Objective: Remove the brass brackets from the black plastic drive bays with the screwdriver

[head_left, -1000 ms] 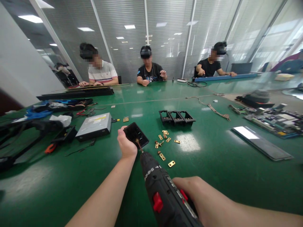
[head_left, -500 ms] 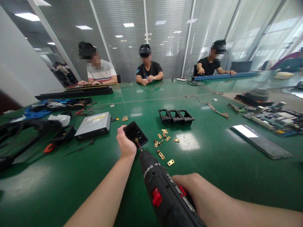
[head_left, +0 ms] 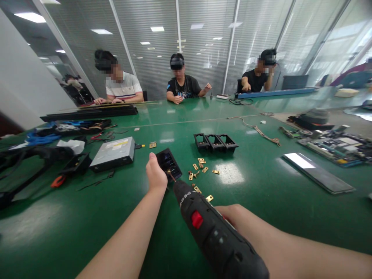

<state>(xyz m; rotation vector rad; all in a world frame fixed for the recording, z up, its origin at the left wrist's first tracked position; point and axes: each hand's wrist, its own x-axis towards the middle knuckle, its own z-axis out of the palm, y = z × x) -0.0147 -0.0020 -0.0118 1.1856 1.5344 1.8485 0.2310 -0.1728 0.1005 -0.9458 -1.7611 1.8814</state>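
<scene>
My left hand (head_left: 155, 175) grips a small black plastic socket housing (head_left: 169, 163), tilted up off the green table (head_left: 87, 217). My right hand (head_left: 236, 219) is wrapped round the grip of a black cordless drill (head_left: 212, 228) with a red switch. The drill's bit (head_left: 171, 176) points into the housing's near edge, where a small brass piece sits. Several loose brass plates (head_left: 200, 168) lie just right of the housing.
A row of three black housings (head_left: 215, 142) stands beyond the brass plates. A silver optical drive (head_left: 112, 153) lies to the left, among cables and tools (head_left: 58, 131). Circuit boards (head_left: 334, 145) and a silver panel (head_left: 318, 172) lie right. Three people sit at the far edge.
The drill has rolled in my right hand, its red switch now facing up, and come closer to the camera. The housing is tilted more steeply in my left hand.
</scene>
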